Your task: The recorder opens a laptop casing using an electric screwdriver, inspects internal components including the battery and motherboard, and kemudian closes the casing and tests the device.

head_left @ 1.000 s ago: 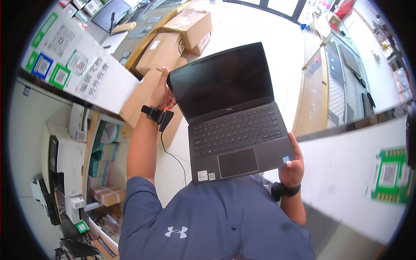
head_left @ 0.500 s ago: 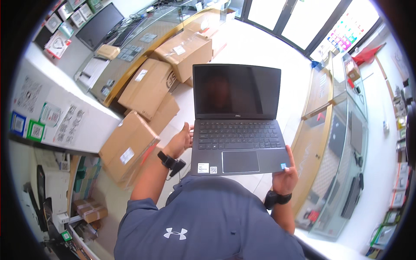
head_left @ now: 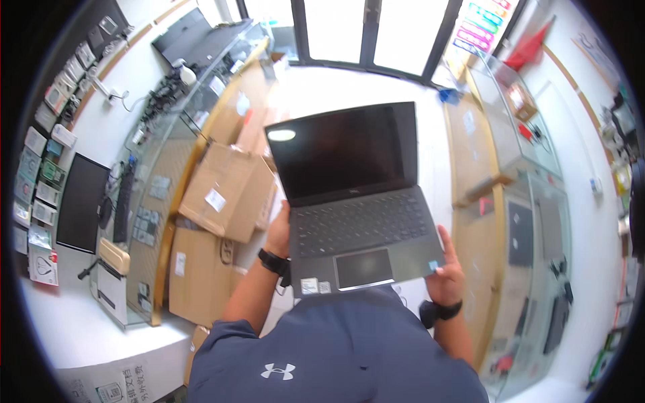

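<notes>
An open black laptop is held up in front of my chest, slightly tilted, with its dark screen raised. The keyboard and a touchpad face me, and small stickers sit on the palm rest. My left hand grips the left edge of the base, its fingers mostly hidden beneath. At the lower right corner, my right hand holds the base with a finger along the side edge. Dark bands circle both wrists.
Cardboard boxes are stacked to the left, against a glass-topped counter. A monitor stands beyond it. Glass display cases line the right side. Glass doors are at the far end.
The view has swung left and up. The laptop has tilted, its left side lower. My left hand has closed in against the laptop's left edge; the right keeps its corner.
</notes>
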Demonstrator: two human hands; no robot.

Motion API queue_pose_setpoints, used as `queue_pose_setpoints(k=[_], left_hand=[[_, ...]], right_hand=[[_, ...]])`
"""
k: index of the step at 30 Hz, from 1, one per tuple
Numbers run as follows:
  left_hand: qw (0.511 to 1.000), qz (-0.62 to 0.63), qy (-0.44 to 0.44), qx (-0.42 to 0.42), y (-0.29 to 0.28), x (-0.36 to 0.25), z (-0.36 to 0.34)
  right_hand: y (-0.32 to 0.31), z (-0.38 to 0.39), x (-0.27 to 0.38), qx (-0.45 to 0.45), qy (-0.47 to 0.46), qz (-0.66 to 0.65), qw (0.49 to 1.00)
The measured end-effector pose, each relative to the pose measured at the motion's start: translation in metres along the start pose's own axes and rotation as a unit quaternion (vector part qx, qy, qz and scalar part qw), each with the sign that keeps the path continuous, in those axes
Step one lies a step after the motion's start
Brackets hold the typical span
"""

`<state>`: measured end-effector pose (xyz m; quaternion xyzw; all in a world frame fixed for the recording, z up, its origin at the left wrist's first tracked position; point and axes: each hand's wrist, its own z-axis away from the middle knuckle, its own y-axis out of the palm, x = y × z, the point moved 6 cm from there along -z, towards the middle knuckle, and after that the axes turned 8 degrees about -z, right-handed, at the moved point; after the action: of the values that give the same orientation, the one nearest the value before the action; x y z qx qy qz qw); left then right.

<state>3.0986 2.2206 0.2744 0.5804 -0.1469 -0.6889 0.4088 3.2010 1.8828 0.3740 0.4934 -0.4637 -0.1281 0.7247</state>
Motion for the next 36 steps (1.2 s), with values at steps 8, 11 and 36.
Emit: queue_pose_setpoints(k=[8, 11, 36], left_hand=[[0.982, -0.124, 0.097, -0.101, 0.018, -0.086, -0.208], [0.975, -0.149, 0.115, -0.12, -0.007, -0.115, -0.272], [0.931, -0.192, 0.167, -0.26, -0.179, -0.477, -0.766]], right_hand=[[-0.047, -0.275, 0.047, 0.055, 0.048, 0.042, 0.996], [-0.044, -0.383, 0.067, 0.083, 0.099, 0.16, 0.979], [0.104, -1.171, -0.092, 0.166, 0.16, 0.618, 0.752]])
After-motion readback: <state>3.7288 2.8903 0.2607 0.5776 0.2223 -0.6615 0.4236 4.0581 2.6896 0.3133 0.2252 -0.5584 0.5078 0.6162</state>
